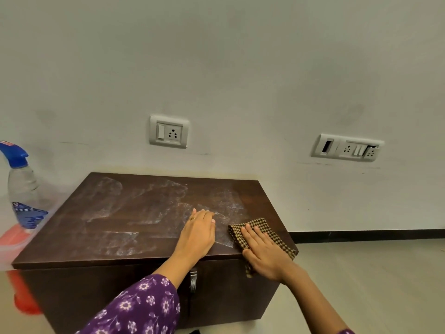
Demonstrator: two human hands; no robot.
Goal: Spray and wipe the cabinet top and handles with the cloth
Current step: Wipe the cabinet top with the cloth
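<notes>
A dark brown wooden cabinet (134, 225) stands against the wall, its top streaked with whitish wet smears. My right hand (263, 255) lies flat with straight fingers on a brown checked cloth (265, 230) at the top's front right corner; part of the cloth hangs over the front edge. My left hand (198, 233) rests flat on the top just left of the cloth, a ring on one finger. A metal handle (193, 280) shows on the cabinet front below my left wrist. A clear spray bottle (22, 186) with a blue trigger head stands at the far left.
The spray bottle sits on a translucent plastic container (14, 247) with a red-orange base, left of the cabinet. Two switch-and-socket plates (169, 131) (348, 148) are on the grey wall. Pale tiled floor (361, 273) stretches to the right, with a black skirting line.
</notes>
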